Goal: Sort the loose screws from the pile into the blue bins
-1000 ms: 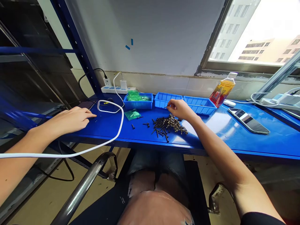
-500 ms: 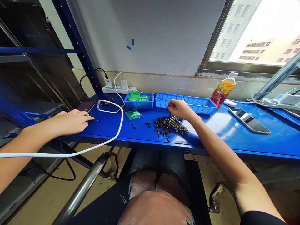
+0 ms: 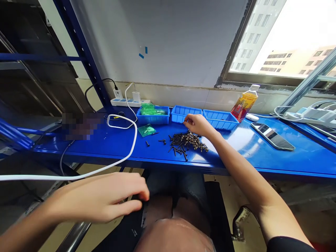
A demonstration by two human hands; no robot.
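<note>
My right hand [image 3: 198, 125] hovers over the screw pile [image 3: 187, 140], in front of the middle blue bin [image 3: 185, 111]. Its fingertips pinch a small dark screw, mostly hidden. My left hand [image 3: 112, 197] is in the air in front of the table edge, over my lap. Its fingers are bent and the thumb stands apart, with nothing seen between them. Left of the pile lie a few loose screws [image 3: 147, 144] and a small green bag [image 3: 147, 130] with pale pieces inside. Behind it, the left blue bin [image 3: 157, 119] holds more green bags [image 3: 151, 109].
A right blue bin [image 3: 220, 120] adjoins the middle one. Beyond are a drink bottle [image 3: 244, 103], a white mouse [image 3: 252, 117] and a phone [image 3: 273, 136]. A white cable [image 3: 135, 140] loops over the left side, near a power strip [image 3: 126, 102]. A blurred patch [image 3: 82, 126] covers the far left.
My left hand has lifted off the left end of the table and come back toward my lap. My right hand stays near the screw pile, still pinching. The view has shifted slightly.
</note>
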